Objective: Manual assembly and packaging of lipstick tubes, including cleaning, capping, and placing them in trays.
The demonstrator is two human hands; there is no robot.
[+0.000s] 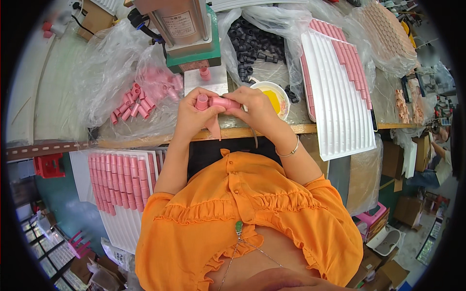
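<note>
My left hand [190,112] is closed around a short pink plastic tube [202,101], its round open end facing up. A flat pink scrap [214,127], perhaps cloth, hangs below those fingers. In my right hand [259,110] a second pink tube [226,103] lies sideways between thumb and fingers, its left end close against the first tube; whether they touch I cannot tell. Just beyond both hands, another pink piece [205,73] stands on the metal plate [217,85] under a green-based press [193,57]. A white bowl [286,112] holding something yellow [273,100] sits by my right hand.
Loose pink tubes [133,104] lie on clear plastic at the left. A plastic bag holds black fittings [250,43] at the back. One ribbed white tray [340,116] with pink tubes overhangs the table edge [301,128] at right; another [121,225] sits lower left.
</note>
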